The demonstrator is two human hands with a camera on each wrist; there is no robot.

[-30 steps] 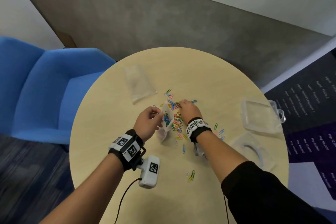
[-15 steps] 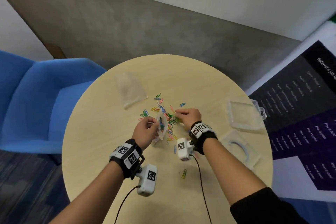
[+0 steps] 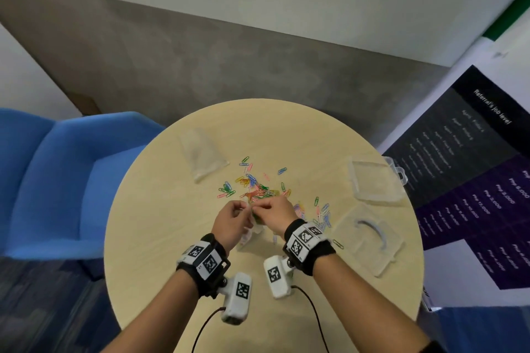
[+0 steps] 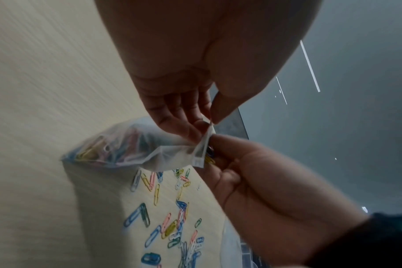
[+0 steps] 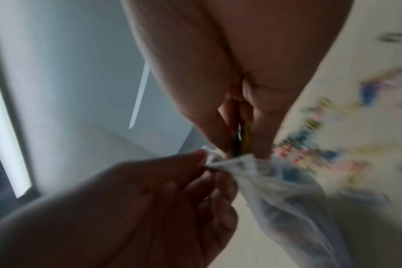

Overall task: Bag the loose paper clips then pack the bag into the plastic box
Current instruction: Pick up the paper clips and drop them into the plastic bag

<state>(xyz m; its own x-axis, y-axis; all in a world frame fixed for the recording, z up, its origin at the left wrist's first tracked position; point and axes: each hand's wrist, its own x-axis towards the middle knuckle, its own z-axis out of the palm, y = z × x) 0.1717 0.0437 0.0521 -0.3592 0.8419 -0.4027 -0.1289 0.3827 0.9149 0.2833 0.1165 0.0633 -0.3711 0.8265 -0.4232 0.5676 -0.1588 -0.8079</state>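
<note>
A small clear bag (image 4: 126, 145) with several coloured paper clips inside hangs low over the round table (image 3: 160, 238). My left hand (image 4: 207, 125) pinches its rim between thumb and fingers. My right hand (image 5: 241, 145) pinches a few paper clips (image 4: 210, 157) right at the bag's mouth. In the head view the left hand (image 3: 232, 218) and right hand (image 3: 275, 215) meet over the bag (image 3: 253, 228), which they mostly hide. Loose paper clips (image 3: 255, 189) lie scattered just beyond and to the right. The clear plastic box (image 3: 375, 180) lies open at the right.
A clear lid or tray (image 3: 370, 241) lies near the right edge, in front of the box. Spare clear bags (image 3: 203, 152) lie at the back left. A blue armchair (image 3: 57, 180) stands left of the table, and a dark banner (image 3: 473, 166) on the right.
My right hand has left the pile and come back to the bag's mouth with clips pinched in it. The left hand keeps its hold on the bag's rim.
</note>
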